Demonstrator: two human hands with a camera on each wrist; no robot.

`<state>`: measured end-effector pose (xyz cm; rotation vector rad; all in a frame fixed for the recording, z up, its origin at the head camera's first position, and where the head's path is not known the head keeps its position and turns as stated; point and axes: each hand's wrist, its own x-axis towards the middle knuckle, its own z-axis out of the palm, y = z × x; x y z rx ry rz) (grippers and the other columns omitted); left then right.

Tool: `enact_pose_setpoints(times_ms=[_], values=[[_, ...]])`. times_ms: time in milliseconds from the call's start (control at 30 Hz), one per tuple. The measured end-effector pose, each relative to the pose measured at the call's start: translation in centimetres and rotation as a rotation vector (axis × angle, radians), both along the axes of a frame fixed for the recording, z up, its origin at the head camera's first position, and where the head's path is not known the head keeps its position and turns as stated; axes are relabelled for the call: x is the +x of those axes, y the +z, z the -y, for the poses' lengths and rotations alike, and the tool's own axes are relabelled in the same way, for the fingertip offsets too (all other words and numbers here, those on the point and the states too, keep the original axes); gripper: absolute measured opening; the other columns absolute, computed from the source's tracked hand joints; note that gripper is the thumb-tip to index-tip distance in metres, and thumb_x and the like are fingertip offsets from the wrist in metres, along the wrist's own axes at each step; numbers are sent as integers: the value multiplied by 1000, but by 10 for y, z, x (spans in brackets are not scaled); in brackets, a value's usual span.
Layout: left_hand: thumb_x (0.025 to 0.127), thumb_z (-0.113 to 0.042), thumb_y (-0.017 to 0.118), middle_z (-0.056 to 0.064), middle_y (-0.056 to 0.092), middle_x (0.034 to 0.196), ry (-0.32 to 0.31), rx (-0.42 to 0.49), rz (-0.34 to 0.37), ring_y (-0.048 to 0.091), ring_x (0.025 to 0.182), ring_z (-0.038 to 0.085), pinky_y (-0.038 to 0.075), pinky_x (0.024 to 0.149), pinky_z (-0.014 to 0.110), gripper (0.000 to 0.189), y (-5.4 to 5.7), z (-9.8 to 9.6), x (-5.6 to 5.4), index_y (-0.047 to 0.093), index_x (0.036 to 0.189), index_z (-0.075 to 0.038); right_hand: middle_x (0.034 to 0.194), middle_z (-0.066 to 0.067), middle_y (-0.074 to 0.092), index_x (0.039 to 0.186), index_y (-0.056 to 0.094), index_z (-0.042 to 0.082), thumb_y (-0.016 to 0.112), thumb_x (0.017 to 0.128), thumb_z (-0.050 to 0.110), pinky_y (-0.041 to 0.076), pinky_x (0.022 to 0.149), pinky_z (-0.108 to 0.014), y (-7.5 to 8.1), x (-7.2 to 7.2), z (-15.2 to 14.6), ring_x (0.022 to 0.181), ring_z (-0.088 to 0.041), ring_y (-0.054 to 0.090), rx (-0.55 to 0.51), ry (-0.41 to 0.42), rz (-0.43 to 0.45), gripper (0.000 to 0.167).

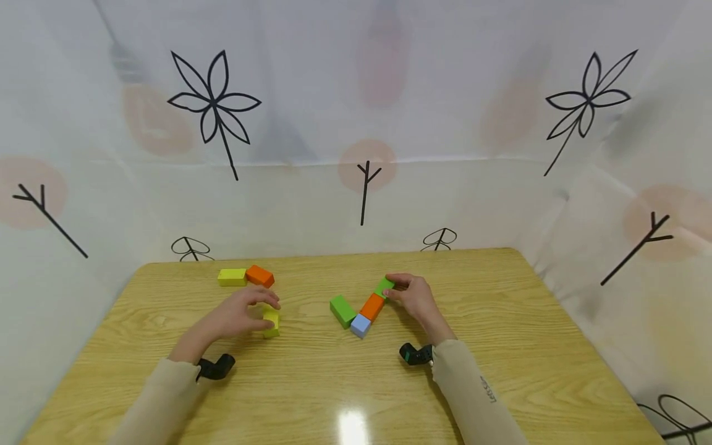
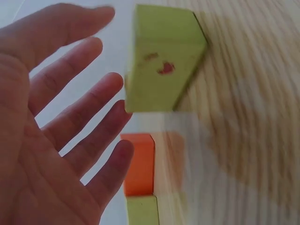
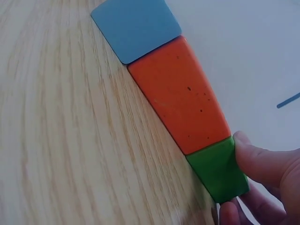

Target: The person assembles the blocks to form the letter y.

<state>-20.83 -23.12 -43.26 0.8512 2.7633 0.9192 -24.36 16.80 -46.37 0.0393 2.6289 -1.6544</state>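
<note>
My right hand [image 1: 414, 298] pinches a green block [image 3: 219, 168] between thumb and fingers at the far end of a slanted row. Against that block lies an orange block [image 1: 372, 307], and a light blue block [image 1: 360, 326] sits at the row's near end. Another green block [image 1: 342, 310] slants away to the left, close to the blue one. On the left, my left hand [image 1: 239, 314] is beside a yellow block [image 1: 271, 322] on the table. In the left wrist view its fingers [image 2: 82, 105] are spread and loosely bent, with no block between them.
Farther back on the left, a yellow block [image 1: 232, 277] and an orange block [image 1: 259, 275] lie end to end. They all rest on a wooden table [image 1: 311, 383]. A white patterned cloth [image 1: 300, 204] hangs behind and along both sides.
</note>
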Motion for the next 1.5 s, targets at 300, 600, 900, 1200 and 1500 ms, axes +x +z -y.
enact_pose_setpoints(times_ms=[300,600,900,1200,1500], values=[[80,-25,85,7,58,131,-32,-9,-14,51,124,36,39,102,59,28,-6,9,2,72,106,-23,133,-20,60,130,64,0,74,89,4,52,92,-39,-1,1,0,118,-34,58,-16,8,-9,43],[82,-23,83,10,56,134,-36,-16,-2,50,125,38,38,102,59,30,-6,8,2,71,110,-21,136,-19,58,132,63,1,73,90,5,50,95,-40,0,0,-1,120,-33,58,-22,17,-13,43],[80,-21,84,9,57,131,-22,-8,-30,52,122,36,40,101,57,30,-8,8,3,72,107,-22,136,-19,58,132,63,1,73,90,5,49,97,-42,0,-1,-1,120,-33,57,-31,25,-12,43],[79,-22,85,6,58,129,17,9,-4,54,120,34,43,99,55,29,-9,4,2,72,105,-25,137,-19,57,133,63,1,73,90,5,49,97,-41,-2,1,-2,122,-34,56,-20,20,-9,44],[79,-21,84,5,61,125,39,39,-10,57,114,30,48,94,52,31,-10,-7,-1,70,107,-22,136,-20,58,132,63,0,73,90,4,50,97,-41,-1,1,-2,122,-34,56,-37,28,-8,43]])
